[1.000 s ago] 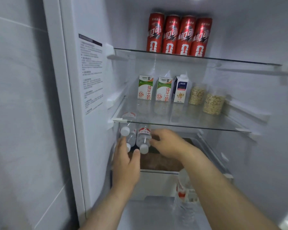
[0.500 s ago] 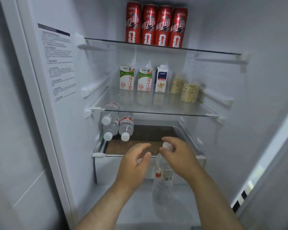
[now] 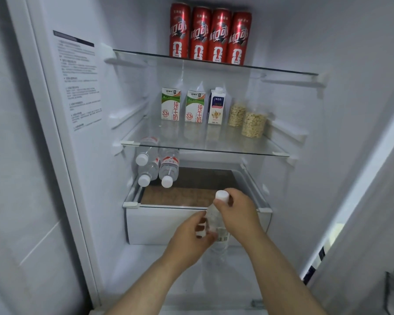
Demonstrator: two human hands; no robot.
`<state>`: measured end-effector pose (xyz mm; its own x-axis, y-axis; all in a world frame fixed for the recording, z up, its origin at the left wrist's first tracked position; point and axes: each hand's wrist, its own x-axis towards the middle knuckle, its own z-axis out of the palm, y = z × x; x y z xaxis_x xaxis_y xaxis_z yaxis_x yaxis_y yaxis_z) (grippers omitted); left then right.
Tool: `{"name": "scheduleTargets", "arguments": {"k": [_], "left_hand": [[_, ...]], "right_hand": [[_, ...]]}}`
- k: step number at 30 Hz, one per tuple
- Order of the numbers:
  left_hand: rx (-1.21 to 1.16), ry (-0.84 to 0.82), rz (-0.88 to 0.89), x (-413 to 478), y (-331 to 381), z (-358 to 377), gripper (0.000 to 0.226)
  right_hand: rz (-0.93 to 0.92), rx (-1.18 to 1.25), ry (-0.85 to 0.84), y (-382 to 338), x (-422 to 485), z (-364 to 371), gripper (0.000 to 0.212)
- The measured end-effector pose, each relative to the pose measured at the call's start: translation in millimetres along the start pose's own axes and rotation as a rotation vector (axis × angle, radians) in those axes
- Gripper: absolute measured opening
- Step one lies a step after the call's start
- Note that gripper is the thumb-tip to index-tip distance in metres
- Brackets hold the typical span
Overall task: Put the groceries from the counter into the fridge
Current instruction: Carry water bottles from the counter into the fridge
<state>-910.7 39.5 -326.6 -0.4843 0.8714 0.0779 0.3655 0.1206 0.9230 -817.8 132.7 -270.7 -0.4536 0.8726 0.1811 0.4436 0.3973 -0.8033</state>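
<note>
A clear water bottle [image 3: 214,220] with a white cap stands upright in front of the fridge's lower drawer [image 3: 164,226]. My right hand [image 3: 239,214] grips its neck just under the cap. My left hand [image 3: 188,238] curls around its labelled middle; its lower body is partly hidden behind my hands. Three more water bottles [image 3: 168,169] lie stacked on their sides, caps toward me, at the left of the glass cover [image 3: 132,203] over the drawer.
Several red cans [image 3: 210,37] line the top shelf. Two green milk cartons [image 3: 171,108], a blue-and-white carton [image 3: 217,105] and two oat jars [image 3: 254,125] stand at the back of the middle shelf [image 3: 214,149]. The right of the drawer cover is bare.
Both hands drew back from the stacked bottles on the drawer cover and down to the upright bottle. The right hand took its neck, then the left closed on its middle.
</note>
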Motion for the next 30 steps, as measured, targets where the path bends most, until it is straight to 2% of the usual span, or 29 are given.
{"name": "scheduleTargets", "arguments": {"k": [3,6,8,10,13,15,18,21,24,27,30], "left_hand": [[-0.001,-0.039,-0.085,-11,-5,-1,0.026],[-0.014,-0.050,-0.171,-21,-1,-8,0.040],[-0.112,0.014,-0.206,-25,1,-14,0.050],[-0.381,0.089,-0.265,-27,5,-18,0.057],[-0.898,0.169,-0.345,-29,23,-27,0.036],[-1.029,0.241,-0.382,-31,34,-34,0.034],[-1.057,0.274,-0.366,-27,44,-44,0.047],[-1.051,0.344,-0.293,-23,48,-51,0.041],[-0.971,0.451,-0.161,-18,51,-54,0.034],[-0.955,0.484,-0.081,-15,56,-55,0.026],[-0.881,0.502,-0.004,-10,56,-53,0.032]], "right_hand": [[-0.045,0.047,0.037,-3,-13,-5,0.021],[-0.127,0.121,0.059,-16,-25,-13,0.026],[-0.191,0.237,0.056,-28,-31,-21,0.022],[-0.234,0.348,0.052,-38,-36,-26,0.024],[-0.266,0.470,0.037,-46,-43,-27,0.026],[-0.327,0.539,-0.026,-50,-49,-28,0.028],[-0.389,0.611,-0.193,-49,-58,-29,0.030],[-0.429,0.697,-0.329,-47,-66,-27,0.032],[-0.262,0.811,-0.441,-47,-67,-21,0.055],[-0.020,0.775,-0.481,-47,-56,-18,0.042],[0.007,0.691,-0.558,-49,-44,-21,0.026]]}}
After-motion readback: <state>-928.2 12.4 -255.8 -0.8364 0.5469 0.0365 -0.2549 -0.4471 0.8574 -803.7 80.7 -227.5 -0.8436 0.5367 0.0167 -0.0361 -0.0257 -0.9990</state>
